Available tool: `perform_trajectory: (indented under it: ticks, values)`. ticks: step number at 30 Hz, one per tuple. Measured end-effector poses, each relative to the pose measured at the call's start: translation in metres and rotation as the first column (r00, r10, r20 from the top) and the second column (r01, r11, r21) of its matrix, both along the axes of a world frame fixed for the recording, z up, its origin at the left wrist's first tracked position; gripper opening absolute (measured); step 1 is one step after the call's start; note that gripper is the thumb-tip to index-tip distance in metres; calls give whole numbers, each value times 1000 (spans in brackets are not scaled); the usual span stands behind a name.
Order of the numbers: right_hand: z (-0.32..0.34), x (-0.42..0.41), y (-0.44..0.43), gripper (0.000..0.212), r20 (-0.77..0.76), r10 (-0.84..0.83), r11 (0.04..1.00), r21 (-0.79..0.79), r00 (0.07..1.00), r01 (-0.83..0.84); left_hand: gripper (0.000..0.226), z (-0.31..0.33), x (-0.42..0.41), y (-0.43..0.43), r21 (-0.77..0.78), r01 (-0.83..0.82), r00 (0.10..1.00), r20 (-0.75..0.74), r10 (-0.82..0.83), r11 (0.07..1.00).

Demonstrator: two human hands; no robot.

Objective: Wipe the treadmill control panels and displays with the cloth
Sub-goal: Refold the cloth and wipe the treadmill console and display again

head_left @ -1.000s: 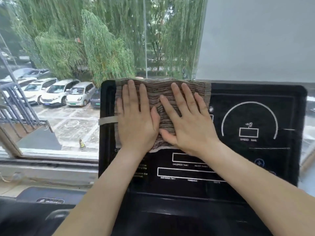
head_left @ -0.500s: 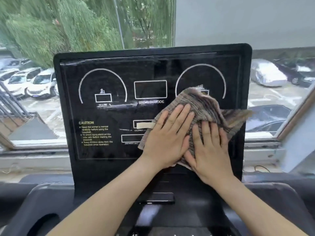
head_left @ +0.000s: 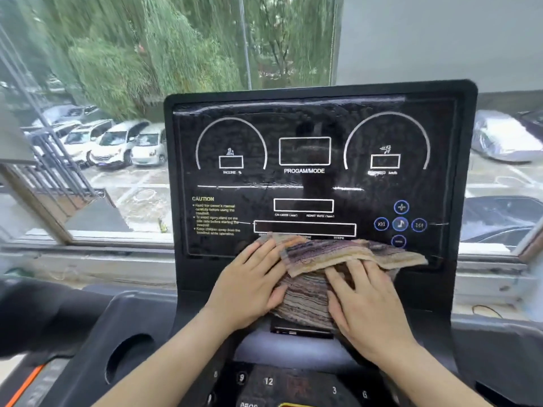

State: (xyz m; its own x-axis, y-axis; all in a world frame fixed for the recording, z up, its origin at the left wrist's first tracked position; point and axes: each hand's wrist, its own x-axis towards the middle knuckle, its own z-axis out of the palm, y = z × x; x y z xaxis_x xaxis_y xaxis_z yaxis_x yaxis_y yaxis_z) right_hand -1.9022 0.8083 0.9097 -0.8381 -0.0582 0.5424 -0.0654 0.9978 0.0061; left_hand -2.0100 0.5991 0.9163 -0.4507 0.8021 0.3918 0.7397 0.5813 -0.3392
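Parked cars (head_left: 117, 145) beyond window (head_left: 182, 48); cloth (head_left: 305, 301) at display panel (head_left: 305, 188) lower edge, left hand (head_left: 249, 286), right hand (head_left: 367, 312) pressing it flat.

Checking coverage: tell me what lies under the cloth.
The cloth hides the display panel's bottom edge and most labels under the long readout; only STEPS reads clearly. Anything else beneath is covered.

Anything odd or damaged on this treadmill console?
The centre label reads PROGAM/MODE, a misspelling, and a clear film on the display panel looks wrinkled along its top edge. Nothing spilled or broken shows.
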Motion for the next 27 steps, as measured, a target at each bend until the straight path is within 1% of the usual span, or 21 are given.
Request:
perform_trajectory:
  ticks: [2,3,5,7,10,12,13,14,16,17,19,21,22,24,25,26,27]
  values:
    - [28,-25,-9,32,-111,26,997,-65,993,-33,47,16,-14,-12,82,-26,998,-48,30,996]
    - [42,-41,-15,33,-152,10,997,-78,988,-22,45,28,-23,-15,136,-48,995,-77,59,990]
    - [67,-77,-26,37,-220,-33,998,-68,975,19,45,57,-44,-18,223,-90,985,-128,120,971]
    - [93,-113,-41,37,-282,-63,997,-62,957,48,48,88,-68,-19,284,-154,964,-169,208,946]
    - [129,-161,-66,35,-404,-127,992,-41,906,121,57,127,-103,-24,393,-243,926,-179,333,887]
    - [138,-178,-83,34,-458,-193,981,-65,867,184,55,133,-118,-31,429,-238,929,-162,333,872]
    - [134,-181,-90,33,-475,-200,979,-62,857,194,54,129,-122,-38,445,-217,937,-153,312,869]
    - [125,-180,-98,30,-483,-173,983,-33,858,179,53,119,-122,-45,465,-198,945,-143,294,863]
    - [96,-171,-115,24,-462,-66,994,47,884,99,52,88,-117,-64,494,-172,960,-111,258,852]
    - [79,-164,-125,21,-425,-21,996,73,905,57,52,70,-111,-73,494,-158,966,-102,237,855]
    - [47,-150,-145,19,-318,48,995,100,947,-17,54,34,-94,-92,463,-138,975,-90,202,876]
    - [19,-133,-162,21,-214,94,992,105,972,-73,60,2,-74,-111,396,-149,982,-45,181,906]
    - [7,-124,-169,21,-169,111,991,100,979,-95,59,-13,-63,-120,359,-162,985,7,171,919]
    - [-14,-103,-181,19,-86,144,985,108,986,-135,46,-42,-39,-136,340,-222,962,232,147,914]
    - [-22,-93,-186,17,-45,142,984,112,989,-136,41,-56,-26,-144,314,-229,942,311,128,921]
    - [-26,-85,-190,16,-5,127,987,103,992,-126,42,-67,-13,-151,281,-188,944,316,94,941]
    - [-27,-80,-193,16,27,111,990,85,993,-113,48,-77,-1,-155,232,-133,957,284,64,963]
